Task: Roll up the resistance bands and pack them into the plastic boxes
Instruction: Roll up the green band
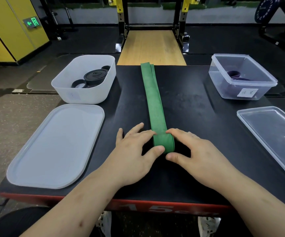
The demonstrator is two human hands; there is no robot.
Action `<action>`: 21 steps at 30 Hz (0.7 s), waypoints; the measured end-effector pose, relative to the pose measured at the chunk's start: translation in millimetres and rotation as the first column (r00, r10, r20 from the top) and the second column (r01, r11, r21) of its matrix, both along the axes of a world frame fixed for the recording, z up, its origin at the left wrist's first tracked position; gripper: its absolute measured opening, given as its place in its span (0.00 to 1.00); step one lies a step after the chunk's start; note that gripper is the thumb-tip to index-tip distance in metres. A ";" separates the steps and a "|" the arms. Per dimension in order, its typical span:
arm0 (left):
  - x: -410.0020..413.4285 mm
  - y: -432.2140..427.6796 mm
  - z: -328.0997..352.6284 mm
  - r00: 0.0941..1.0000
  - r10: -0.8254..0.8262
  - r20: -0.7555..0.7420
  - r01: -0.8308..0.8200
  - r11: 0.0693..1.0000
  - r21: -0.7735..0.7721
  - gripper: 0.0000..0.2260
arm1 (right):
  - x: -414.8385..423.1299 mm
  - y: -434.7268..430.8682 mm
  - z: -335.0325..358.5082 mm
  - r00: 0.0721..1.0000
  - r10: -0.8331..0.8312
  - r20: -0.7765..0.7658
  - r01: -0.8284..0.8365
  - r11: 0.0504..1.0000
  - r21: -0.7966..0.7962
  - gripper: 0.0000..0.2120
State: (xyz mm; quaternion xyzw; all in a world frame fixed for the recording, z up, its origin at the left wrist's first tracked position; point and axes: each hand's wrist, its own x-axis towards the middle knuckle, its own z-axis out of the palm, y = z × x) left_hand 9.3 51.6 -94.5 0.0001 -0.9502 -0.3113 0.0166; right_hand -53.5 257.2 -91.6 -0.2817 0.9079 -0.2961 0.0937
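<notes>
A long green resistance band (153,100) lies straight down the middle of the black platform, its near end wound into a small roll (164,142). My left hand (135,151) holds the roll from the left, thumb at its near edge and fingertips on top. From the right, my right hand (194,151) grips it the same way. A frosted white box (66,89) at the back left holds rolled black bands (95,76). At the back right, a clear box (224,89) holds a rolled purple band (234,74).
The frosted lid (56,144) lies at the front left and the clear lid (273,134) at the front right. The platform's red front edge (138,207) is near my body. A squat rack and wooden lifting strip (152,47) stand beyond the platform.
</notes>
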 end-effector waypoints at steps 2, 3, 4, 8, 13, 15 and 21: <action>0.4 0.3 0.6 1.000 0.004 0.005 -0.004 1.000 0.002 0.23 | -0.8 -1.0 0.6 1.000 -0.006 -0.011 0.006 1.000 -0.017 0.30; 0.7 0.7 1.4 1.000 0.007 0.009 -0.007 1.000 0.004 0.23 | -1.0 -1.4 0.8 1.000 -0.006 -0.016 0.006 1.000 -0.020 0.29; 1.6 1.2 2.6 1.000 0.006 0.010 -0.006 1.000 0.006 0.23 | -0.7 -1.4 0.9 1.000 -0.006 -0.017 0.006 1.000 -0.022 0.29; 6.7 1.3 3.9 1.000 -0.003 0.000 0.003 1.000 0.008 0.23 | 3.8 0.1 2.8 0.999 0.003 -0.033 -0.004 1.000 -0.007 0.28; 25.3 2.6 -0.8 0.999 -0.047 -0.004 0.047 0.999 -0.011 0.23 | 22.2 9.3 6.5 0.997 0.061 -0.056 -0.058 0.997 0.048 0.29; 34.9 4.9 -4.6 0.998 -0.060 -0.011 0.060 0.998 -0.009 0.24 | 30.3 15.0 5.0 0.996 0.077 -0.045 -0.074 0.995 0.063 0.30; 55.5 11.4 -10.9 0.997 -0.061 -0.045 0.061 0.998 0.007 0.32 | 47.8 25.8 2.3 0.992 0.119 -0.053 -0.116 0.992 0.058 0.30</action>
